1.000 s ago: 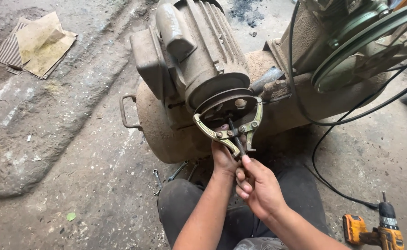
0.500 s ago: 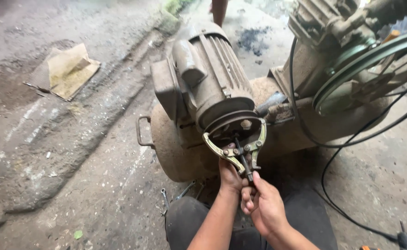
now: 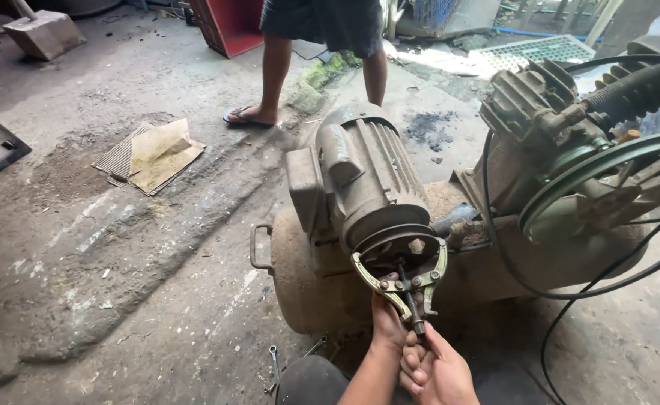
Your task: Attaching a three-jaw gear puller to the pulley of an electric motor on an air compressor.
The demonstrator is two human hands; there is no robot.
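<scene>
A grey electric motor [image 3: 360, 176] sits on a rusty air tank [image 3: 307, 285]. A yellowish gear puller [image 3: 405, 281] has its jaws hooked around the motor's dark pulley [image 3: 397, 244]. My left hand [image 3: 387, 319] grips the puller's lower arm from below. My right hand [image 3: 438, 367] is closed around the end of the puller's centre screw [image 3: 412, 307]. A green compressor pump with a large flywheel [image 3: 592, 180] stands at the right.
Another person's legs in sandals [image 3: 270, 82] stand behind the motor. Flattened cardboard [image 3: 153, 154] lies on the dirty concrete at the left. Small wrenches [image 3: 273, 364] lie on the ground near my knee. Black cables [image 3: 570, 292] loop at the right. A red box [image 3: 232, 26] stands at the back.
The camera has tilted up, bringing the standing person and more floor into view. My hands stay on the puller, with the right hand shifted slightly on the screw.
</scene>
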